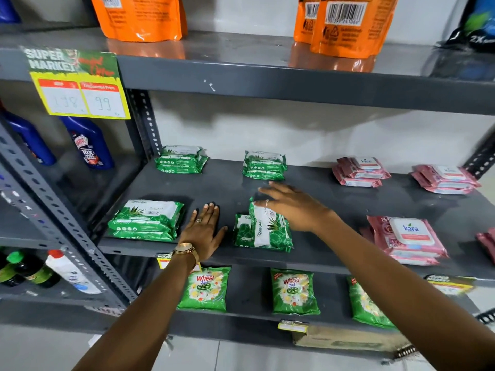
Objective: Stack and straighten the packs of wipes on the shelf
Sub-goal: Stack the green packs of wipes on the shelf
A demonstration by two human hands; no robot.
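Note:
Green wipe packs lie in stacks on the grey middle shelf (334, 210). A crooked stack (261, 228) sits front centre, its top pack turned lengthwise and askew. My right hand (292, 206) rests open over its right rear edge, fingers spread. My left hand (205, 228) lies flat on bare shelf between that stack and a neat front-left stack (147, 219). Two more green stacks stand at the back, left (182, 159) and centre (264, 165). Pink wipe stacks sit at back right (360, 171), far right (444, 179) and front right (407, 239).
Orange pouches (345, 25) stand on the shelf above, whose front edge carries a price sign (77, 84). Blue bottles (89, 143) fill the left bay behind a perforated upright (53, 210). Green detergent sachets (293, 290) lie on the shelf below.

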